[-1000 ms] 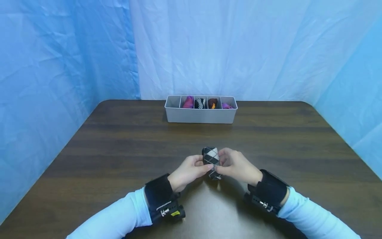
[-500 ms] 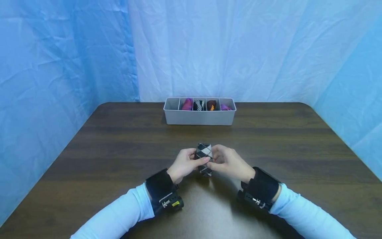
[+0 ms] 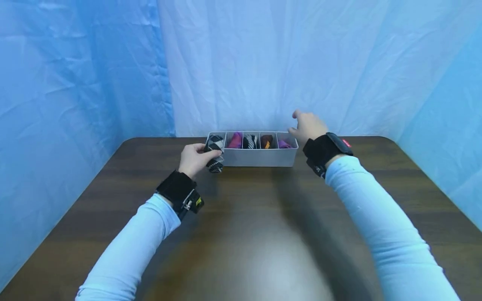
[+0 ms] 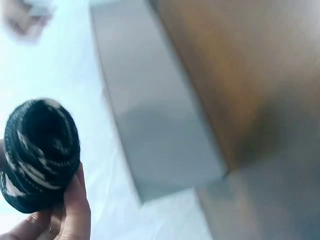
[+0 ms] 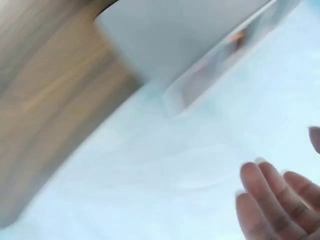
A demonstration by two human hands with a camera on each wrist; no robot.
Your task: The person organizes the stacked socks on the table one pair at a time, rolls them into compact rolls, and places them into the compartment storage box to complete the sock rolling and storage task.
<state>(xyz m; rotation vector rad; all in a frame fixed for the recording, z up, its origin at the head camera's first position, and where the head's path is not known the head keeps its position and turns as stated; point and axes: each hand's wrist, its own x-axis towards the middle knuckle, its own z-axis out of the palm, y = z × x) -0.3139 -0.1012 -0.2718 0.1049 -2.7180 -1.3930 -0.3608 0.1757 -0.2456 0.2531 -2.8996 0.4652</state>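
A rolled-up argyle sock [image 3: 215, 143] in black, grey and white is gripped between the thumb and fingers of my left hand [image 3: 193, 159]. It stands upright at the left end of the grey divided box [image 3: 260, 158], in front of the leftmost compartment and hiding most of it. Seen from the left wrist, the sock's coiled end [image 4: 42, 150] faces the camera, apart from the blurred box wall. Past the box's right end, my right hand [image 3: 309, 126] is raised and holds nothing. Its fingers [image 5: 272, 197] look relaxed and spread in the right wrist view.
Other compartments of the box hold a magenta bundle [image 3: 235, 140], a black-and-white striped one [image 3: 250, 141], a brown one with orange [image 3: 266, 141] and a purple one [image 3: 284, 144]. The box stands at the far edge of the dark wooden table [image 3: 241, 234]. Blue-white sheets [image 3: 241, 62] hang behind.
Both hands were together on the rolled sock over the table's middle. The right hand has let go and moved forward and right; the left has carried the sock forward and left to the box.
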